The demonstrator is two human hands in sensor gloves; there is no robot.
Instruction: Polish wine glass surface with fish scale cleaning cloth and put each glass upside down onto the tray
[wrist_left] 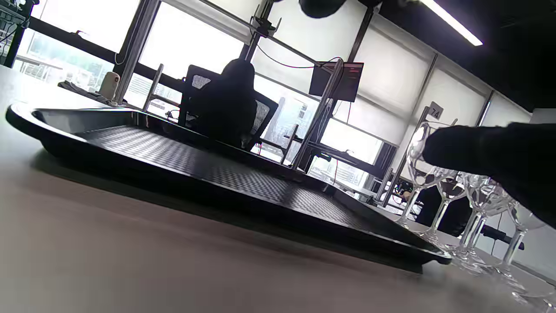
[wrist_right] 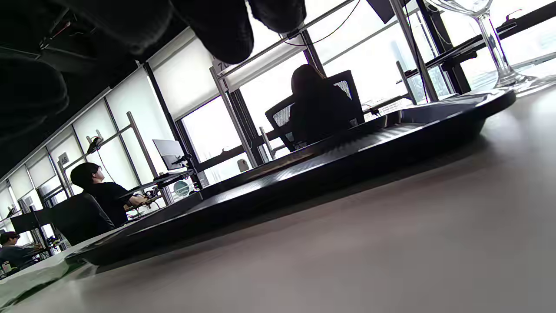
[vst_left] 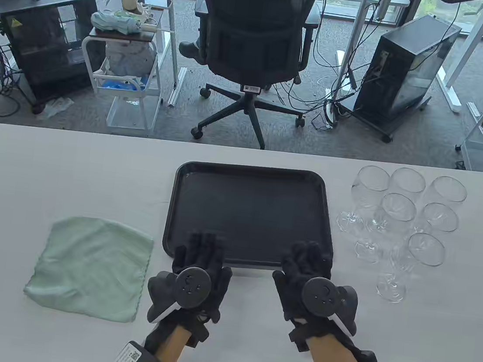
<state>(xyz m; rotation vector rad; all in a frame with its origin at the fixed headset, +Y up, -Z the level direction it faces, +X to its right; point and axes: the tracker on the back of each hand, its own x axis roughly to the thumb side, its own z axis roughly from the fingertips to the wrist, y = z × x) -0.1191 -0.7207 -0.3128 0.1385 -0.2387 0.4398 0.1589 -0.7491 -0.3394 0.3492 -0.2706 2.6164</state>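
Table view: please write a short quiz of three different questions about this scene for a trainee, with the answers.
1. True or false: the black tray already holds a glass.
2. How many wine glasses stand to the right of the tray?
3. Choose one. The green cloth lies: A) on the tray; B) flat on the table, left of the left hand; C) in the right hand.

Key
1. False: nothing is on it.
2. Six, all upright.
3. B. Both hands hold nothing, fingers over the tray's near rim.
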